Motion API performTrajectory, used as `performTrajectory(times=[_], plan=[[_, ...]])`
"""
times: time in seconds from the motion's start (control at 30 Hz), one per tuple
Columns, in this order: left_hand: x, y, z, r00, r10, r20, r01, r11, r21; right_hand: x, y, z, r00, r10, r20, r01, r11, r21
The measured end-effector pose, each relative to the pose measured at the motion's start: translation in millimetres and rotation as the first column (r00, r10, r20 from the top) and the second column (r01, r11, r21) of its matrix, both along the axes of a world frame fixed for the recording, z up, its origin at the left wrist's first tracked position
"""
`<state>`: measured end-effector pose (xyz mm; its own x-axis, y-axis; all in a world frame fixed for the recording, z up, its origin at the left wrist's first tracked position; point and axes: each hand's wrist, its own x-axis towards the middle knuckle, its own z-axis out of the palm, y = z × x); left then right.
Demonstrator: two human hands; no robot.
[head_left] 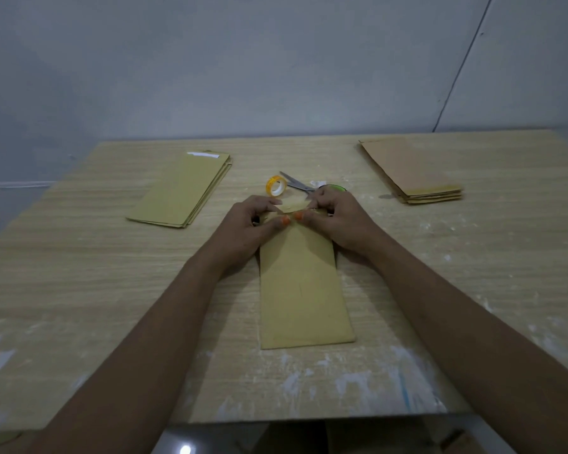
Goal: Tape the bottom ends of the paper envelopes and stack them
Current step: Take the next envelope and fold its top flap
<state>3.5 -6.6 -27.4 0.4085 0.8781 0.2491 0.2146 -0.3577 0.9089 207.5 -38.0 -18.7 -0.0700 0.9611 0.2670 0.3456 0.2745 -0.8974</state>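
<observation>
Wooden table [79, 306] bears envelope [304, 296], stacks [182, 188], tape [276, 185], scissors [297, 182].

The scene is dim and flat, with a grey-blue cast on the wall [276, 60] beyond the hands [295, 221]. Soft, faint shadows lie under both forearms on the tabletop [79, 290]. Wide-angle distortion bends the tabletop's edges. Detail is soft throughout. A small bright glare spot [185, 449] shows below the tabletop's near edge.

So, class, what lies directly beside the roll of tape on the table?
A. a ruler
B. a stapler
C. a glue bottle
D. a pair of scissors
D: the scissors lie just right of the tape roll, beyond the hands working on the envelope.
</observation>
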Motion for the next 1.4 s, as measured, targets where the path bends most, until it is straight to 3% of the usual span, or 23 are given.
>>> performTrajectory(times=[0.3, 0.5, 0.97, 1.1, 1.23, 1.4], plan=[[-1, 1, 0, 1.000, -0.020, -0.004, 0.020, 1.000, -0.023, -1, -5, 3, 0.998, 0.029, -0.064, -0.029, 1.000, 0.002], [-2, 3, -1, 0.998, -0.056, -0.016, 0.055, 0.998, -0.042, -2, -5, 6, 1.000, 0.024, -0.005, -0.024, 0.999, -0.025], [-3, -7, 9, 0.994, -0.016, 0.104, 0.033, 0.986, -0.165, 0, -6, 9, 1.000, 0.000, -0.027, -0.001, 1.000, -0.013], [-1, -7, 10, 0.988, 0.037, 0.151, -0.012, 0.986, -0.165, -4, -6, 9, 0.980, -0.044, -0.196, 0.034, 0.998, -0.051], [3, -9, 12, 0.976, 0.078, 0.205, -0.051, 0.989, -0.137, -7, -5, 13, 0.899, -0.086, -0.430, -0.019, 0.972, -0.233], [4, -11, 14, 0.960, 0.086, 0.265, -0.048, 0.988, -0.147, -6, -6, 13, 0.888, -0.072, -0.455, -0.072, 0.954, -0.291]])
